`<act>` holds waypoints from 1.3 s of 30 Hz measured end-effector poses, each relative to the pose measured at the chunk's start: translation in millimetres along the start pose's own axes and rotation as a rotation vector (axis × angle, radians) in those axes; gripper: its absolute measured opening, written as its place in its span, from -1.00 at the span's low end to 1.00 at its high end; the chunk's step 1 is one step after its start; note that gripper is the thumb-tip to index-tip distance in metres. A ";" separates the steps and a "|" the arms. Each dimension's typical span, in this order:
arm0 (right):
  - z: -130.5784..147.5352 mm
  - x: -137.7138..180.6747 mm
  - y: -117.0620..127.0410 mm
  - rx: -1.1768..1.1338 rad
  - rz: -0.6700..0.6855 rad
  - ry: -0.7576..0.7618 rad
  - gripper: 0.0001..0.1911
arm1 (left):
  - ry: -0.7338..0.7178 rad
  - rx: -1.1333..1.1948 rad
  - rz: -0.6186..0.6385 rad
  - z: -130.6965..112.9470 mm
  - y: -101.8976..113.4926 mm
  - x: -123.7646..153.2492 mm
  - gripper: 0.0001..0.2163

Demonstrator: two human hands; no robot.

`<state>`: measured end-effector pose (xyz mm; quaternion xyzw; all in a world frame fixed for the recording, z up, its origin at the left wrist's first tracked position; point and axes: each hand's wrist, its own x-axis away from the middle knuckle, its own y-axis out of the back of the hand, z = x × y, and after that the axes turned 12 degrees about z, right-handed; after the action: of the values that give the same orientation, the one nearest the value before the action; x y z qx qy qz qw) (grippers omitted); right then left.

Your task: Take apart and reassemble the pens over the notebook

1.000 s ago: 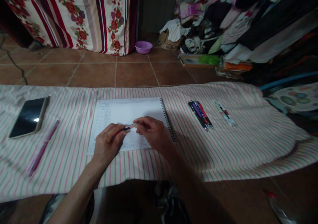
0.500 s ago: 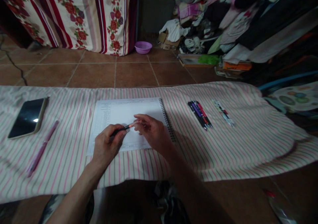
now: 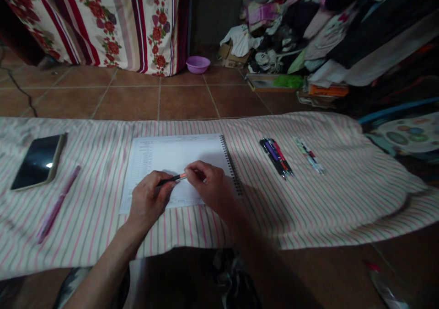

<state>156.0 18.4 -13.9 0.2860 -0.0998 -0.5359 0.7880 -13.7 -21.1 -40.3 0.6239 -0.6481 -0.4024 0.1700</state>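
Observation:
A slim black pen (image 3: 175, 178) with an orange-pink section spans the gap between my two hands, above a spiral notebook (image 3: 185, 151). My left hand (image 3: 150, 197) is closed around its dark end. At the other end, the fingertips of my right hand (image 3: 207, 183) pinch the orange-pink part; the tip itself is hidden by the fingers. The notebook lies open at a mostly blank white page, its coil along the right side and a printed column at the left.
On the striped cloth (image 3: 308, 213), several pens (image 3: 276, 158) lie to the right, beside a few clear-barrelled pens (image 3: 308, 156). To the left are a phone (image 3: 37, 162) and a pink pen (image 3: 59, 204). A purple basin (image 3: 198, 65) stands on the tiled floor beyond.
My right hand's fingers, loosely spread before, have closed in a pinch on the orange-pink end of the pen. My left hand keeps its hold almost unmoved.

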 end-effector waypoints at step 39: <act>-5.1 1.4 4.8 -0.265 0.117 -0.144 -0.84 | 0.062 0.038 0.015 -1.0 -0.3 -0.2 -0.92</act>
<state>162.7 20.2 -15.6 0.1341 -0.1012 -0.5168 0.8394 -12.8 -21.2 -39.8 0.6345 -0.6546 -0.3691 0.1810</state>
